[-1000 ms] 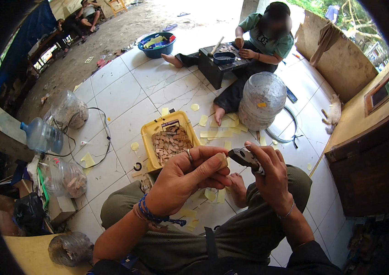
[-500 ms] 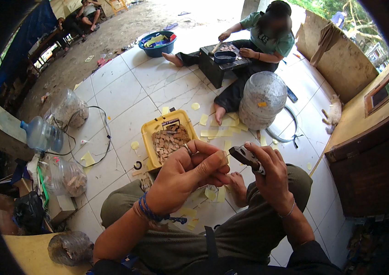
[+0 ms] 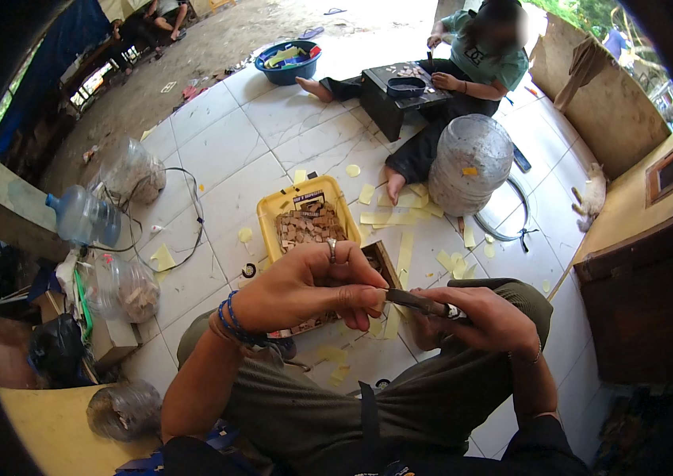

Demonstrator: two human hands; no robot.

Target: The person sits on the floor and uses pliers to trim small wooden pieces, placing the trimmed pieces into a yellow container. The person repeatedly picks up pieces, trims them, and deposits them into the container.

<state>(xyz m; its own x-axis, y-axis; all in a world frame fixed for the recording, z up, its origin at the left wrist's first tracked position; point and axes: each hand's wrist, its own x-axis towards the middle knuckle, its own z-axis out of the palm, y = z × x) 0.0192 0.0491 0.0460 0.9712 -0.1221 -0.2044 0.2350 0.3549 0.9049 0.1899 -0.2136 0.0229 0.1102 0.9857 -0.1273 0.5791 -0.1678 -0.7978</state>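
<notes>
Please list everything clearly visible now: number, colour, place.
Tray: one, yellow, floor ahead
Flat pieces: many, brown, in tray
Scraps: many, yellow, floor
Basin: one, blue, far floor
Co-worker: one, green shirt, ahead right
Low table: one, black, before co-worker
Cloudy containers: four, greyish, three left, one near co-worker
Coil: one, grey, floor right
Cat: one, pale, far right
Jug: one, bluish, left
Bag: one, black, lower left
Pliers: one, dark, centre
Legs: two, olive, below
Left hand: one, bare, pinching small piece
Right hand: one, bare, gripping pliers

Outdoor daylight washes out the far floor [image 3: 376, 57], and black-rimmed fisheye distortion bends straight edges.
</notes>
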